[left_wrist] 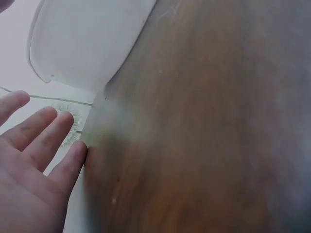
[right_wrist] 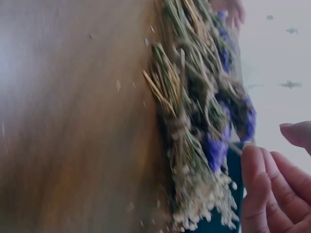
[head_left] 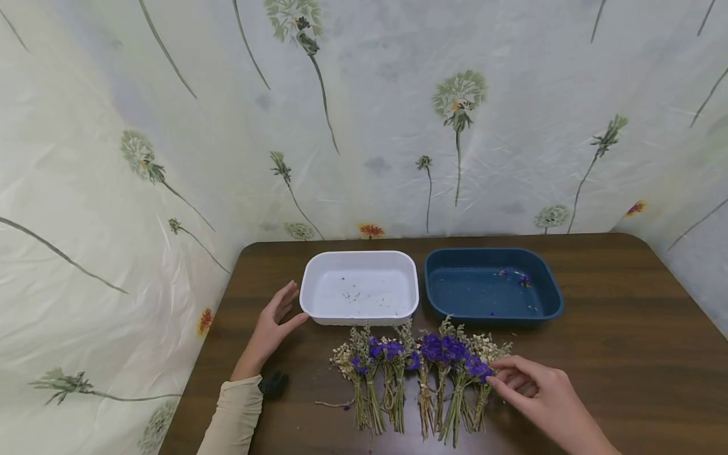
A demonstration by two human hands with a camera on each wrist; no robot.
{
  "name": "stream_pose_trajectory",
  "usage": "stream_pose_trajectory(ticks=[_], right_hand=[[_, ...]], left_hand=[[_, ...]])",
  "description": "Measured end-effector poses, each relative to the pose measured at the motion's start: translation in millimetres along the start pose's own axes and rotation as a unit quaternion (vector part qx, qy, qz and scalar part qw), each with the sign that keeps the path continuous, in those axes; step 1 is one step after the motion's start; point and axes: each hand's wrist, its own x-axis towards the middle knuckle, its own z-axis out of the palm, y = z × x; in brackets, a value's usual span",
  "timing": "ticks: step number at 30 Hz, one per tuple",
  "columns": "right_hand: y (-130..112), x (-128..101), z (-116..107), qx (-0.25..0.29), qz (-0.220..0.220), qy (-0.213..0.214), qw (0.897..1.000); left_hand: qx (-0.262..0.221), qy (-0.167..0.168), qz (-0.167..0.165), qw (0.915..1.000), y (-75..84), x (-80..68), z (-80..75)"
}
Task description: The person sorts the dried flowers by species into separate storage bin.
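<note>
"What do we see first on the left?"

"We see the left hand (head_left: pixel 274 330), fingers loose and spread, holding nothing. It's right by the corner of the white tub (head_left: pixel 359 321), maybe so it can steady it."

"Why is the white tub at the back? It has little crumbs (head_left: pixel 351 294) in it."

"Maybe so we have room in front. That's where the row of bunches (head_left: pixel 423 385) lies on the table (head_left: pixel 625 316), flower heads toward the tubs and stems our way."

"So we can reach the stems?"

"We think so. The end one has string (right_wrist: pixel 180 124) round it, which should stop it falling apart."

"Next we come to the blue tub (head_left: pixel 493 321), with purple bits (head_left: pixel 524 279) inside."

"It's just beside the white one, so both look easy to reach. Last, we get to the right hand (head_left: pixel 537 388), at the row's end. Its fingers are bent a bit, thumb apart, and we see nothing gripped."

"Is it touching the purple flowers (head_left: pixel 478 368)?"

"The close view is blurry, so we can't tell."
</note>
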Motion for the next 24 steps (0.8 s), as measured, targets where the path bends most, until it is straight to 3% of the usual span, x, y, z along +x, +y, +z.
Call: stream_pose_trajectory(ticks=[9, 24], right_hand=[[-11.4, 1.0, 23.5, 0.019, 0.019, -0.013, 1.0], [-18.2, 12.6, 46.4, -0.001, 0.099, -0.116, 0.988]], left_hand=[[-0.039, -0.015, -0.012, 0.9991, -4.9, 7.2, 4.2], [-0.045, -0.035, -0.006, 0.9984, -5.9, 7.3, 6.4]])
